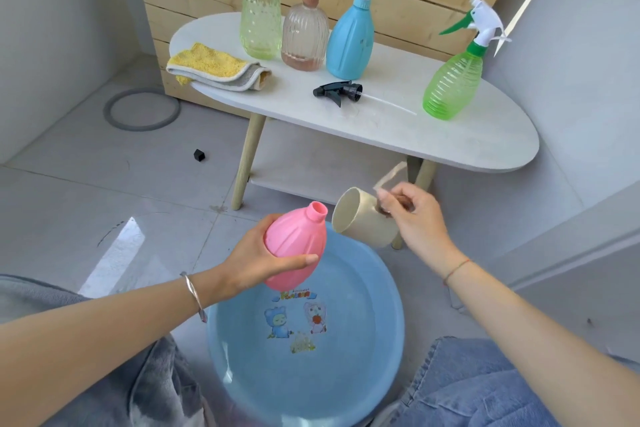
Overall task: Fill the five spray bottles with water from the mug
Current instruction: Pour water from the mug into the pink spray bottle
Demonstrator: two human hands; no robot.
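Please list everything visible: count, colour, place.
Oval table: 1, white, ahead.
Round basin: 1, blue, floor.
Open pink plastic bottle: 1, pink, over basin.
Beige mug: 1, beige, beside bottle's mouth.
Capped spray bottles: 4, pale green bottle, pinkish bottle, blue bottle, bright green bottle, table.
Black trigger sprayer head: 1, black, table.
Folded cloth: 1, yellow-grey, table.
Ring: 1, grey, floor.
Small object: 1, black, floor.
Left hand: grips pink bottle.
Right hand: holds mug.
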